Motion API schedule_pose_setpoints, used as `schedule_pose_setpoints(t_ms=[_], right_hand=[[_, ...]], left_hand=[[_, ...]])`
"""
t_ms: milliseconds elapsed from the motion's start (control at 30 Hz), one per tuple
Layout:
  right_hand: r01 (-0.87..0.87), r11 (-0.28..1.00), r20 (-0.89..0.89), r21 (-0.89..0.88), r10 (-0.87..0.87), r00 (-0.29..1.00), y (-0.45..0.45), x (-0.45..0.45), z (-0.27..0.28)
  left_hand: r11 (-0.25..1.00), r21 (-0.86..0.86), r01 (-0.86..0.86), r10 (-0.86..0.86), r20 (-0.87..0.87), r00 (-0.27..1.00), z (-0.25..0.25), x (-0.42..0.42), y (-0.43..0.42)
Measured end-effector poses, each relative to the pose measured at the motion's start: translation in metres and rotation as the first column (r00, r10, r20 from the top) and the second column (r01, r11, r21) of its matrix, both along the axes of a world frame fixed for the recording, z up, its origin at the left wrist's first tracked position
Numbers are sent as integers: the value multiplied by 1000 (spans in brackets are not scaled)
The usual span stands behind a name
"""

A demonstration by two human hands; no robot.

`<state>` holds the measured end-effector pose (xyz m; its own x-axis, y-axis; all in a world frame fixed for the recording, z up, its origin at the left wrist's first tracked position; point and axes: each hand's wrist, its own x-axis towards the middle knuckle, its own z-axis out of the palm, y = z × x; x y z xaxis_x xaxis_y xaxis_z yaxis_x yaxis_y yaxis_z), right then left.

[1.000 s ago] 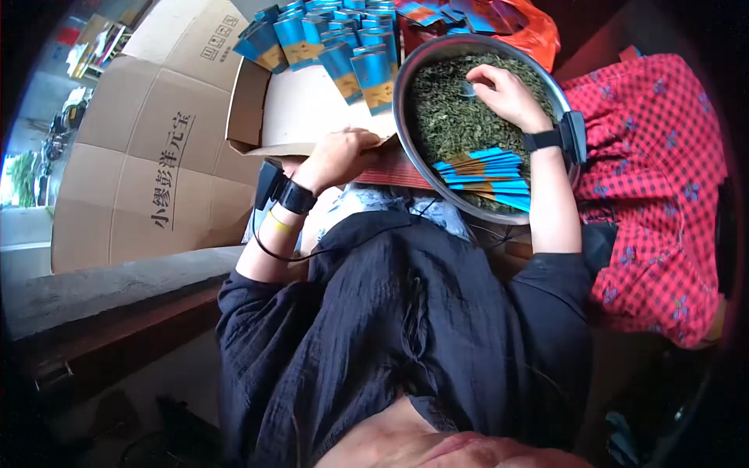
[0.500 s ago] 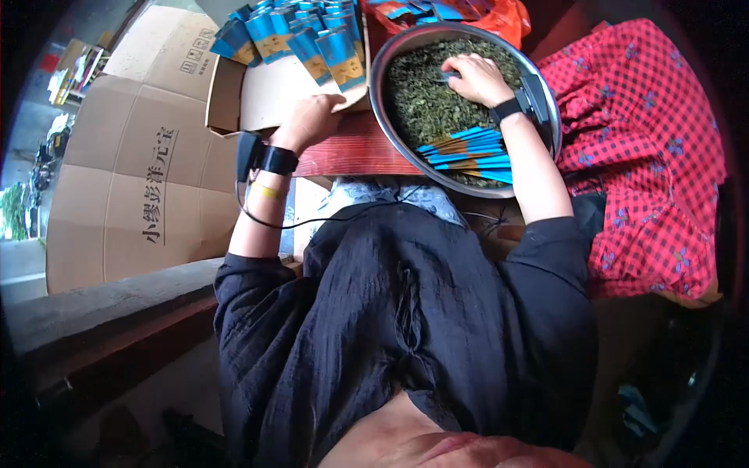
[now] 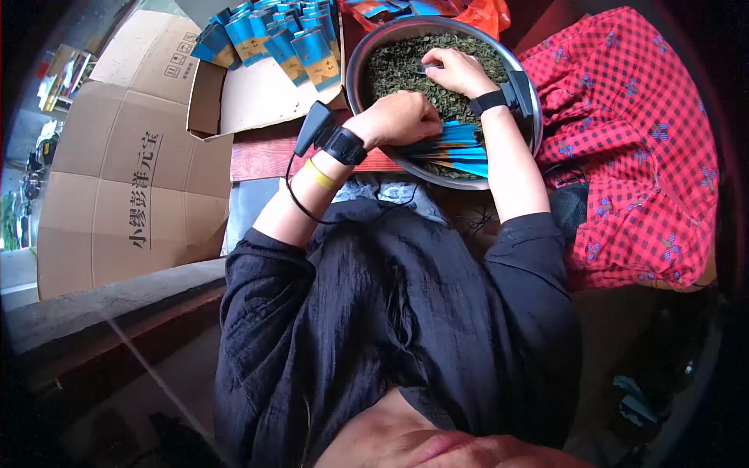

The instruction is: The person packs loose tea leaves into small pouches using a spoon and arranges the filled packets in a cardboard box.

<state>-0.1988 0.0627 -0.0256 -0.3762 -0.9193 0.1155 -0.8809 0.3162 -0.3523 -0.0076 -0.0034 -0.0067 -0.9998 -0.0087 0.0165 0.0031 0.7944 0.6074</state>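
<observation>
L hand (image 3: 402, 118) over near-left side of metal basin (image 3: 460, 184), fingers bent inward at L ends of fanned blue/brown packets (image 3: 460, 152); fingertips partly hidden, can't tell if clamped on one or just touching. R hand (image 3: 460, 72) over dried green leaves (image 3: 394, 69) in same basin, thumb & fingers curled at a small clear/greyish item (image 3: 427, 69), too small to ID; can't tell if grip is closed on it. Fanned packets lie on leaves at near side of basin, btwn L hand and R forearm. Open cardboard box (image 3: 265, 97) just L of basin, w/ more blue/brown packets (image 3: 316, 56) standing/leaning, mostly toward far side. Both on red wood table (image 3: 261, 160). Orange-red bag (image 3: 484, 15) behind basin, red checked cloth (image 3: 640, 148) to R, big cardboard sheet (image 3: 86, 195) w/ Chinese chars far L. Black strap devices on both wrists, yellow band (image 3: 321, 175) on L forearm, dark top (image 3: 367, 296)
</observation>
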Motion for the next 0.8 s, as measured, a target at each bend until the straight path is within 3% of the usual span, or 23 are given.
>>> schedule_pose_setpoints(t_ms=[33,133,267,300,367,433,500,700,800], right_hand=[[5,1000,7,-4,-5,1000,0,-1,-2],[28,999,61,-17,-27,998,-1,1,-1],[51,999,19,17,-51,998,-4,3,1],[52,999,16,16,-53,998,-4,2,1],[50,997,4,54,-51,999,-4,1,1],[45,998,1,42,-45,999,-4,2,2],[37,998,19,59,-38,999,-4,3,3],[21,999,-4,36,-21,1000,-4,5,2],[24,998,0,57,-24,1000,-2,5,4]], left_hand=[[1000,-4,5,-5,7,1000,-1,0,-1],[954,299,19,-41,65,997,-8,0,-14],[890,452,70,-146,136,980,-16,-5,-22],[890,450,72,-147,133,980,-13,-5,-20],[867,460,-193,37,325,945,-7,-4,-16],[980,186,-74,63,68,996,-18,-5,-13],[987,108,-115,103,109,989,-18,-4,-7],[977,183,-113,86,150,985,-8,0,-4],[916,376,-136,92,134,987,-17,-1,-8]])
